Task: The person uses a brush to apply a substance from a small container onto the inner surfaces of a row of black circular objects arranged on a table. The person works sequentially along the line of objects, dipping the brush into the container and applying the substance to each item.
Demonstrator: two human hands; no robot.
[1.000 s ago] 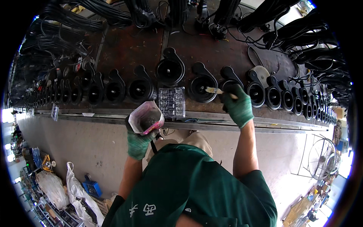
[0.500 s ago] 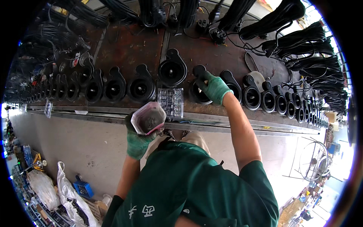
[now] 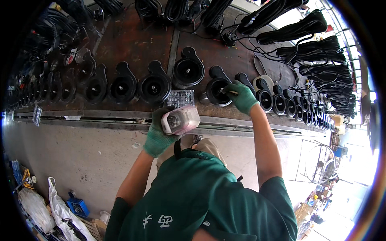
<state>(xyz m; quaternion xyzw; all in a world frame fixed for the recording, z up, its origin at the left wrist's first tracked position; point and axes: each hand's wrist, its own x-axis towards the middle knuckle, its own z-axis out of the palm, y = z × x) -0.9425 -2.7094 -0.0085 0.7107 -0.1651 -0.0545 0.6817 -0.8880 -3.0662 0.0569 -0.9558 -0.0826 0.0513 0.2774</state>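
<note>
Plastic tub [image 3: 181,120] has shifted right and tilted; left hand [image 3: 160,130] is curled round it just off the surface [image 3: 132,40], probably keeping it handy; right hand [image 3: 244,97] pinches the brush [image 3: 232,92] at a black cup [image 3: 214,89], seemingly so its tip reaches inside

"What have we got at the near edge of the table [image 3: 138,44]?"
"A see-through plastic tub [image 3: 186,119], many-sided and tinted pink. We find it held up there, tipped over."
"And the brush [image 3: 233,92]?"
"We see only part of it: a short pale handle, slanting, its tip reaching into the black case [image 3: 214,89]."
"How does that case sit?"
"Open side up, just back from the near edge, round as a bowl, its flat tab toward the far edge. We can't tell whether the tip touches inside."
</note>
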